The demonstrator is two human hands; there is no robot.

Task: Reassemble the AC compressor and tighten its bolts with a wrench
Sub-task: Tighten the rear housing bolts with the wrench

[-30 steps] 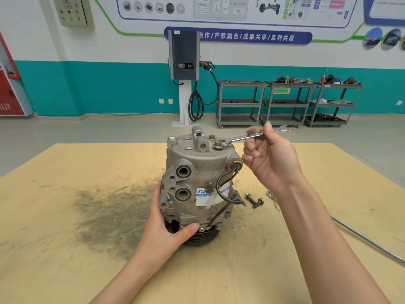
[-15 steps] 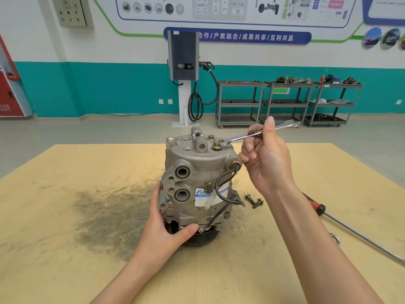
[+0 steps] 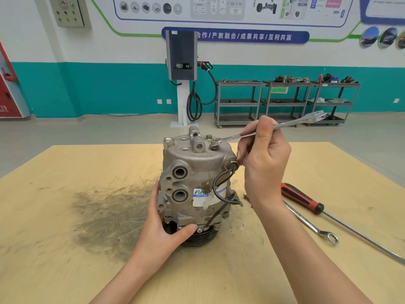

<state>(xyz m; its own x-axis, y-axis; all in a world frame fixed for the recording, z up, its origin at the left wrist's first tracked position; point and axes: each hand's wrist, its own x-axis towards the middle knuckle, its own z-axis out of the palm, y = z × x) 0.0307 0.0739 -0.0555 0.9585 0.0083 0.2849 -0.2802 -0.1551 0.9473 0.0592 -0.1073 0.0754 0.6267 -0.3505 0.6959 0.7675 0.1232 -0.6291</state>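
The grey AC compressor [image 3: 192, 172] stands upright on its pulley on the wooden table [image 3: 65, 216]. My left hand [image 3: 162, 224] grips its lower left side, thumb across the front. My right hand [image 3: 263, 159] holds a silver wrench [image 3: 289, 123] by the shaft. The wrench's ring end sits on a bolt [image 3: 213, 147] on the compressor's top face. Another bolt [image 3: 208, 137] stands just behind it.
A red-handled long screwdriver [image 3: 304, 200] and a second wrench [image 3: 313, 227] lie on the table to the right. A loose bolt [image 3: 246, 195] peeks out beside my right wrist. A dark greasy stain [image 3: 105, 216] marks the table at left. Shelving carts stand far behind.
My right hand has swung the wrench handle away from me and to the right around the top bolt. My left hand and the compressor have stayed put.
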